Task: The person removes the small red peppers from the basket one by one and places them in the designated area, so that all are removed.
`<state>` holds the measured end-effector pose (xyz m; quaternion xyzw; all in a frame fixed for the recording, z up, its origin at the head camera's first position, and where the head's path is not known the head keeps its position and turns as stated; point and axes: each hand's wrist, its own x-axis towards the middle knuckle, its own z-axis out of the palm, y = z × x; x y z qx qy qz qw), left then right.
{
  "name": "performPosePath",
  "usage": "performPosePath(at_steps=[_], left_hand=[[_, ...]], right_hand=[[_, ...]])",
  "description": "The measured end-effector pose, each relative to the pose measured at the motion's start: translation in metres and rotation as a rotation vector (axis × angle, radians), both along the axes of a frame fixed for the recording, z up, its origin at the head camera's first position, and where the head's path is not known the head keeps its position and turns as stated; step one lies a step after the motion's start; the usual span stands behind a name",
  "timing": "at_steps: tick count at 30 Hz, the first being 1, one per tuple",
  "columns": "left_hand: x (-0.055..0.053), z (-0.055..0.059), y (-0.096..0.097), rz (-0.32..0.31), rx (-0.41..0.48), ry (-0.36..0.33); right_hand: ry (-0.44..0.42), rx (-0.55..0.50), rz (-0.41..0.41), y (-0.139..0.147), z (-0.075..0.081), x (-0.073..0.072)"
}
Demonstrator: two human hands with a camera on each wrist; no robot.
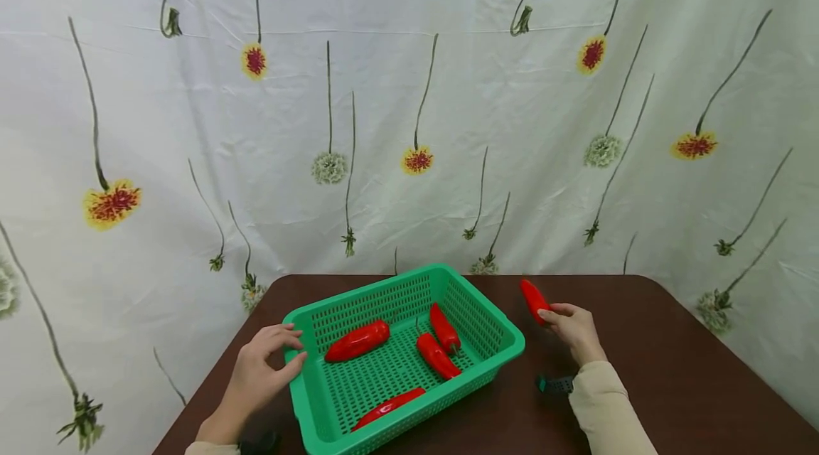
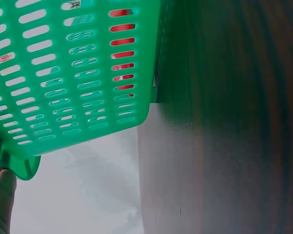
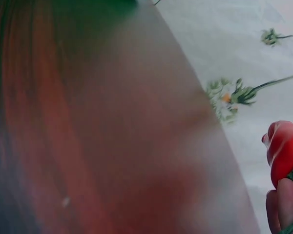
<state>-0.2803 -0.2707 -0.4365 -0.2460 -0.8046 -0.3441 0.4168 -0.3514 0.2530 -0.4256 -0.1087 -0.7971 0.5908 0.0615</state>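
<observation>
My right hand (image 1: 572, 330) pinches a red chili pepper (image 1: 532, 300) between thumb and fingers, above the table to the right of the basket. In the right wrist view, the held pepper (image 3: 285, 151) shows a wrinkled red skin and a green stem beside the fingers. At the left rim of the green plastic basket (image 1: 397, 426) is my left hand (image 1: 259, 366), its fingers loosely bent and the thumb over the edge. The left wrist view has a fingertip right at the basket's rim (image 2: 24, 168). Several red peppers lie inside, including a thick one (image 1: 358, 341) at the left.
The dark brown table (image 1: 614, 313) reaches back to a white curtain (image 1: 384, 106) printed with flowers. A dark band with a green end (image 1: 555, 384) shows beside the right wrist. The basket's slotted wall (image 2: 63, 63) stands close to the left wrist camera.
</observation>
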Motion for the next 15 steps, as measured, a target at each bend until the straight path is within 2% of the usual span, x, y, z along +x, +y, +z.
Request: performPosePath(at_steps=[5,15], left_hand=[[0.0,-0.003,0.001,0.004,-0.005,-0.016],[-0.003,-0.002,-0.001,-0.007,-0.004,-0.007]], right_hand=[[0.0,0.04,-0.035,0.005,-0.012,0.0],[0.004,0.078,-0.082,0.006,-0.017,-0.003]])
